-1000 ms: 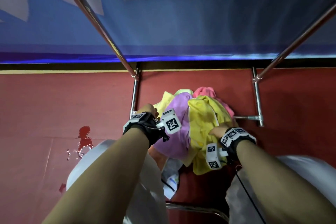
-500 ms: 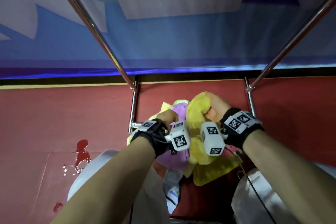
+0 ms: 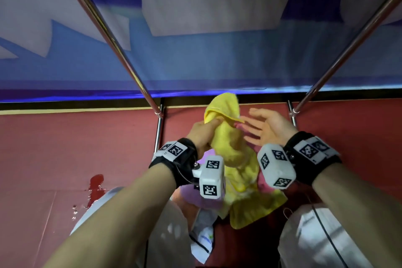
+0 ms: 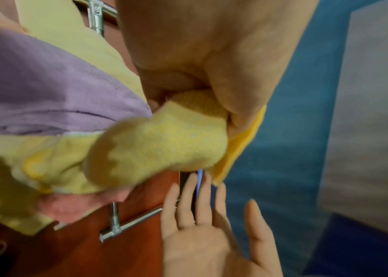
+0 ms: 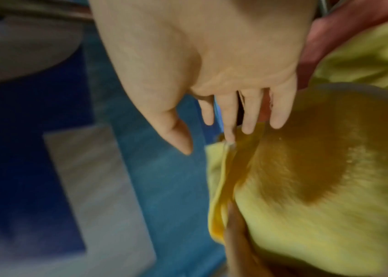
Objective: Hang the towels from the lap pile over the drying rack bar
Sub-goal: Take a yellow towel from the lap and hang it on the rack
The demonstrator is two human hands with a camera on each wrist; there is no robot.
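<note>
My left hand [image 3: 204, 131] grips a yellow towel [image 3: 226, 139] near its top, lifted above the lap pile; in the left wrist view the fingers curl round the bunched yellow towel [image 4: 164, 142]. The right hand [image 3: 264, 127] is spread flat just right of the towel, fingertips [image 5: 229, 138] brushing its orange-edged hem. A purple towel [image 3: 193, 197] and a pink towel [image 3: 264, 185] lie in the pile below. Two steel uprights of the rack, the left [image 3: 104, 30] and the right [image 3: 348, 48], rise at either side; the top bar is out of view.
The rack's lower posts [image 3: 158, 130] stand on a red floor [image 3: 65, 148] with a dark red stain [image 3: 94, 187]. A blue and white banner [image 3: 217, 28] hangs behind the rack. My knees in pale trousers [image 3: 304, 241] frame the pile.
The yellow towel has risen out of the pile. The right hand, which held it half a second ago, has let go and spread flat; the left hand now holds it.
</note>
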